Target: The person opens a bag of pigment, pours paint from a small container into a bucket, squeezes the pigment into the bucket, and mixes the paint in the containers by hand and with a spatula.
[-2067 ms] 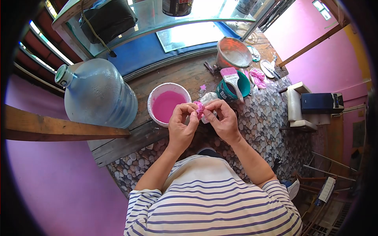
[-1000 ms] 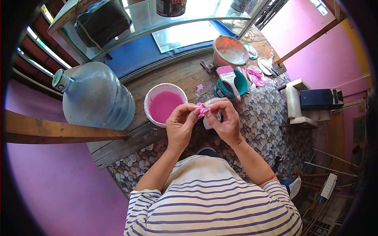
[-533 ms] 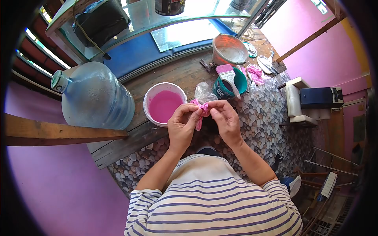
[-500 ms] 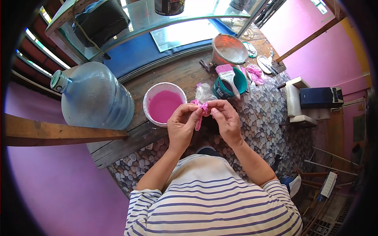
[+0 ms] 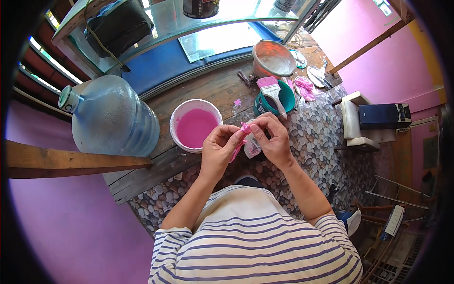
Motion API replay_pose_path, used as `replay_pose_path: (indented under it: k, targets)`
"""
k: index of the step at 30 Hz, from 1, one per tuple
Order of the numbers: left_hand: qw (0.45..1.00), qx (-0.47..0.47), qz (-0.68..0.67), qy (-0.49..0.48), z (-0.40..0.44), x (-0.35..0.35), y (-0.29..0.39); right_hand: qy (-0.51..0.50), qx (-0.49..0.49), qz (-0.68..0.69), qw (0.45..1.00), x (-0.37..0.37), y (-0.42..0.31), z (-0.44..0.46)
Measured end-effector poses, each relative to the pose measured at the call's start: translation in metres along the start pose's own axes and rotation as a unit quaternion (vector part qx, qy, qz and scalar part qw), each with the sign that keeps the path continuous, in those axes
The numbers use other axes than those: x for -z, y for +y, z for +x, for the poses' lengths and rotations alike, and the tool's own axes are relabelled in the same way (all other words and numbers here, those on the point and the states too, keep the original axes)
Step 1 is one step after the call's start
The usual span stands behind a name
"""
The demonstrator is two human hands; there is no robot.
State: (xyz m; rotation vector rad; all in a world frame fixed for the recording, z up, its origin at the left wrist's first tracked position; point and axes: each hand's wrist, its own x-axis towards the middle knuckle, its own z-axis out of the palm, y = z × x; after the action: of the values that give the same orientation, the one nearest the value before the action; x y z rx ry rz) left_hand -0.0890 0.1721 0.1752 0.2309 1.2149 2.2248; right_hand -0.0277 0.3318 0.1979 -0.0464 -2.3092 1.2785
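Note:
My left hand pinches a crumpled, pink-smeared plastic bag between thumb and fingers. Its fingertips meet those of my right hand, which is closed on the same bag. The clear part of the bag hangs below, between both hands, and a pink strip dangles beside my left thumb. Just left of the hands stands a white bucket of pink paint. Beyond my right hand, a wide paintbrush with pink bristles rests across a green pot.
A large water jug stands at left on the wooden table, near a wooden post. An orange basin, paint-stained lids and a glass case lie farther back. A chair holds a black speaker.
The clear part of the bag has swung from beyond my fingers to hanging below them. A pink spot on the table now shows where it was. My right hand has turned and risen slightly.

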Motion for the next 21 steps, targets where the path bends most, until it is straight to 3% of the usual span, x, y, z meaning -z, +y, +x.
replay_pose_path:
  k: [5,9,12,14,19,21]
  targets:
    - [1.000,0.011,0.019,-0.016,0.000,0.000,-0.001,0.016,-0.126,0.187,0.974,-0.007,-0.001,-0.004]
    - [1.000,0.012,0.013,-0.012,0.000,-0.003,0.004,-0.007,-0.130,0.201,0.971,0.000,-0.006,-0.003]
    - [0.999,-0.002,0.023,-0.027,0.003,-0.002,0.000,-0.087,-0.080,0.101,0.988,0.004,0.001,-0.004]
    - [0.999,-0.001,0.037,-0.029,0.003,-0.001,-0.002,-0.072,-0.157,0.220,0.960,0.001,0.010,-0.008]
    - [0.996,-0.030,0.078,-0.034,0.004,-0.003,-0.006,-0.047,-0.191,0.307,0.931,0.001,0.003,-0.007]
    - [0.986,-0.049,0.158,-0.034,0.004,-0.005,-0.004,-0.047,-0.196,0.324,0.924,0.002,0.003,-0.008]
